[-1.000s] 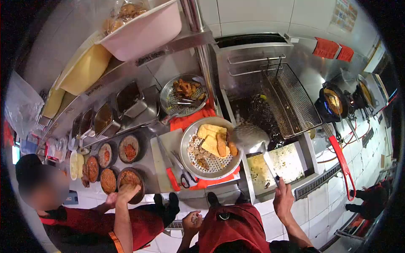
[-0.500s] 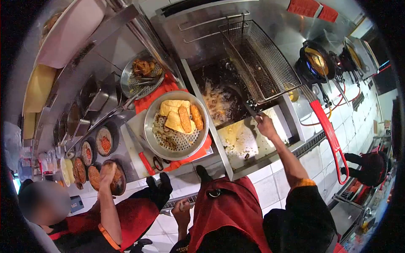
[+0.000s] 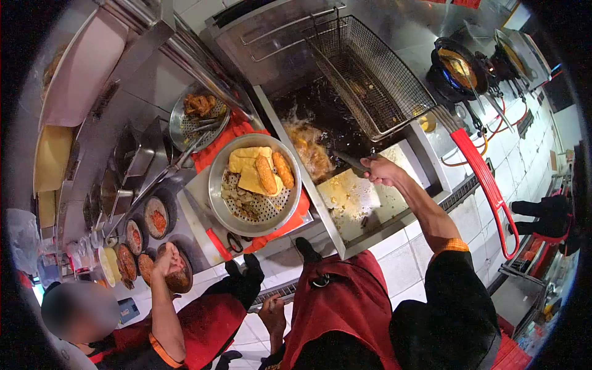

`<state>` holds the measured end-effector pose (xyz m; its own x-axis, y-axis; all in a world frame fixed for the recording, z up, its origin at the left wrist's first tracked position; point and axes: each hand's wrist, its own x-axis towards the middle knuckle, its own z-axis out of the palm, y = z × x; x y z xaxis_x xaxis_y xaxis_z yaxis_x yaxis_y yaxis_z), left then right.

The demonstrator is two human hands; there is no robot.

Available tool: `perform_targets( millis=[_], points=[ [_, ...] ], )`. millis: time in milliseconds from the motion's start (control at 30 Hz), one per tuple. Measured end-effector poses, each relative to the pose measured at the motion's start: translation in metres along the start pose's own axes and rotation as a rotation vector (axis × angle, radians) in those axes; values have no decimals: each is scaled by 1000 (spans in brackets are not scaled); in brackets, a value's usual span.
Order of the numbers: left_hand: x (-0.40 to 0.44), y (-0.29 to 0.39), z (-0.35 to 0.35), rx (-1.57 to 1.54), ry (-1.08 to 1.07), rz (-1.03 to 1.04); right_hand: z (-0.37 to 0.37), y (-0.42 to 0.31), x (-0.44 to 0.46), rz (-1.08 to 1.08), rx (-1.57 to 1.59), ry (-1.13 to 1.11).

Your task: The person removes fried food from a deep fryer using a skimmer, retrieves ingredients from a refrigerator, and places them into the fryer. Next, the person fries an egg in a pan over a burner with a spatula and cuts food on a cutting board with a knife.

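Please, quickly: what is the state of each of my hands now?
Left hand: looks partly curled; whether it holds anything cannot be told.
Right hand: closed, holding a dark utensil handle.

The ladle (image 3: 351,161) has dipped into foaming oil (image 3: 308,147).

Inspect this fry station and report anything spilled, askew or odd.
Mildly odd: yellowish residue and a dark scrap lie on the pale metal ledge in front of the fryer oil. They look like splashes or droppings outside the oil. Nothing else clearly stands out, and no damage is evident.
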<state>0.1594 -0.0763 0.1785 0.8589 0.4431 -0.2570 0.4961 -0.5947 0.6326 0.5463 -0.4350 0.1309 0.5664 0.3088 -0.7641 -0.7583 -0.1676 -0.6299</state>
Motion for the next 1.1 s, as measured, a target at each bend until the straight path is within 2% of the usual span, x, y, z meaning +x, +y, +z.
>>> perform_targets(
  millis=[67, 100, 200, 267, 433, 567, 633, 733, 767, 867, 900, 1000, 1067, 1100],
  points=[
    [-2, -9, 3, 17, -1, -13, -11, 6, -3, 50, 168, -66],
    [-1, -2, 2, 103, 2, 34, -2, -7, -19, 83, 144, -28],
    [-1, 12, -1, -147, 15, -128, -13, 0, -17, 153, 94, -160],
    [-3, 1, 0, -224, 22, -102, -30, 27, 7, 202, 188, -224],
    [-5, 0, 3, -335, 41, -154, -27, 22, -14, 272, 264, -303],
    [-5, 6, -1, -261, 34, -84, -26, 33, -28, 176, 378, -166],
    [-4, 7, -1, -261, 14, -57, -18, 23, -63, 100, 436, -98],
    [-2, -13, 4, -353, -49, -58, 10, -1, -136, 7, 101, 95],
    [-1, -21, 6, -404, -66, -62, 7, 14, -140, -63, 135, 98],
    [3, -45, 15, -428, -73, -63, 21, 23, -185, 4, 286, 152],
    [5, -32, 11, -408, -93, -70, 14, 45, -183, -20, 415, 111],
    [14, -1, 4, -415, -135, -69, 22, 73, -198, -15, 419, 198],
    [18, 16, -1, -426, -158, -21, 45, 75, -226, 5, 146, 361],
    [25, 11, -1, -454, -208, 54, 46, 86, -226, -15, 138, 361]
  ],
)
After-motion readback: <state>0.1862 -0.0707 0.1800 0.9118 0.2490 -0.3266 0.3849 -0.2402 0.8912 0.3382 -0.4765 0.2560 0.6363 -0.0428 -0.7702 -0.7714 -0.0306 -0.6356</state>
